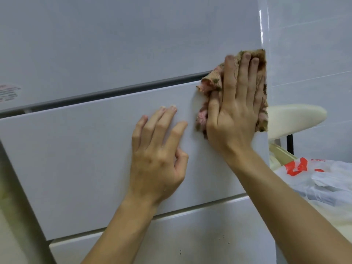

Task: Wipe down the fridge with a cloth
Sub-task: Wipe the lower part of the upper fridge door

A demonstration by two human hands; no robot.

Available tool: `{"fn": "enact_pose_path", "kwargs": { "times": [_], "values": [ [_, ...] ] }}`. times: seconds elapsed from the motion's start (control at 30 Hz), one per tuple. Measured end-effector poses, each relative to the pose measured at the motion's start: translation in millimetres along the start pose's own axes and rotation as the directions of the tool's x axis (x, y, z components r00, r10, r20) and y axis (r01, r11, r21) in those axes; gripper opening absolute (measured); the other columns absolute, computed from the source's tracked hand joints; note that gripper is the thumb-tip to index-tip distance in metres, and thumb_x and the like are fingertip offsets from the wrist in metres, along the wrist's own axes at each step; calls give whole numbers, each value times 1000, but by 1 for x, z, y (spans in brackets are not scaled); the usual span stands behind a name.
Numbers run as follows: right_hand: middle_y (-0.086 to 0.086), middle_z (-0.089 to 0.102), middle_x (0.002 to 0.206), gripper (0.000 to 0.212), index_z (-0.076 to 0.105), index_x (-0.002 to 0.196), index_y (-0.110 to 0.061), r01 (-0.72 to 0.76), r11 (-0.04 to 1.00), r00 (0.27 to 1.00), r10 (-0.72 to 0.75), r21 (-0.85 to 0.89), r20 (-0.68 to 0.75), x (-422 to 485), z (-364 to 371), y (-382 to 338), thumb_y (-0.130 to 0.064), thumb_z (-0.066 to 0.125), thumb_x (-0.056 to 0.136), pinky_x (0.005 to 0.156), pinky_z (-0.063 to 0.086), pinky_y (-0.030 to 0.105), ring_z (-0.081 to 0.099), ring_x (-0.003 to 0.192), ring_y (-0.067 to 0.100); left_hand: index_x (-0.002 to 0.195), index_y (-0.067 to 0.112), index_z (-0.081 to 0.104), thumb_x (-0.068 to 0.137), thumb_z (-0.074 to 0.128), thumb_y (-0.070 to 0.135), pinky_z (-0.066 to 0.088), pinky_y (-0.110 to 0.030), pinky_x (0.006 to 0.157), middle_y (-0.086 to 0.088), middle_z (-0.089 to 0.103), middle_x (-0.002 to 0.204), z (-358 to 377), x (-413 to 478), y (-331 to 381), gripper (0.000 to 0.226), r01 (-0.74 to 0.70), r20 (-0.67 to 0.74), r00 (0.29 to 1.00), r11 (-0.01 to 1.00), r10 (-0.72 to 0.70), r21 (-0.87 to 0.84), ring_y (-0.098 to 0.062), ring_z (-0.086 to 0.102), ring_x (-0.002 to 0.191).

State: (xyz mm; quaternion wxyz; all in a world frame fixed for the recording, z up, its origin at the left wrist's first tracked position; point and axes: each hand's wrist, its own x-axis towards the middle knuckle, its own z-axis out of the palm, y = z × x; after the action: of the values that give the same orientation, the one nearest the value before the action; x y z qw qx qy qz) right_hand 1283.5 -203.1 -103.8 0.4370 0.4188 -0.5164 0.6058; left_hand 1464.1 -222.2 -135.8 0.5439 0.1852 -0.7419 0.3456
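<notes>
Pressing flat against the fridge (95,149), the right hand (234,103) is seen right of centre in the frame, fingers spread and palm down on a patterned cloth (211,80), which is pinned between palm and door rather than gripped in a fist. The cloth lies at the right edge of the middle door panel, its upper part reaching across the dark seam (114,92) onto the panel above. The left hand (158,155) is held at the centre of the frame, empty, its fingers loosely bent and their tips resting on the same middle panel, apparently as a brace.

How much has been wiped cannot be read directly (no wet streaks or clear before-and-after marks are visible). It is judged that work is under way on the middle panel's right edge. Small dark specks (221,240) are still visible on the lower panel, toward the bottom of the frame, so that part is probably left to do. A label (9,92) at the far left of the upper panel is too blurred to read. A plastic bag (323,178) lies at lower right, apart from the fridge.
</notes>
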Motion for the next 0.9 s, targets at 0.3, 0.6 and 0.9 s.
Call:
{"fn": "enact_pose_path", "kwargs": {
  "times": [0.3,0.6,0.9],
  "values": [
    [10,19,173,67,30,163,-18,284,955,902,-297,85,313,-158,-27,-3,-31,47,99,130,12,48,19,160,30,142,7,58,90,57,14,18,-51,128,-15,46,159,-6,-29,-24,53,153,-61,987,988,-151,31,-31,35,151],
    [0,30,170,57,39,160,-30,458,889,841,-444,30,310,-133,-33,34,-47,44,106,130,7,50,26,159,23,143,8,58,92,54,16,16,-50,129,-13,46,160,-16,-34,-33,52,152,-35,988,988,-151,6,-30,35,152],
    [17,27,169,54,40,159,-12,85,996,994,-87,32,66,-63,-9,0,-34,38,110,129,15,57,18,160,36,146,8,55,94,49,19,13,-47,130,-14,45,160,-23,-38,-46,54,161,-35,986,987,-161,-9,-29,32,153]
  ]
}}
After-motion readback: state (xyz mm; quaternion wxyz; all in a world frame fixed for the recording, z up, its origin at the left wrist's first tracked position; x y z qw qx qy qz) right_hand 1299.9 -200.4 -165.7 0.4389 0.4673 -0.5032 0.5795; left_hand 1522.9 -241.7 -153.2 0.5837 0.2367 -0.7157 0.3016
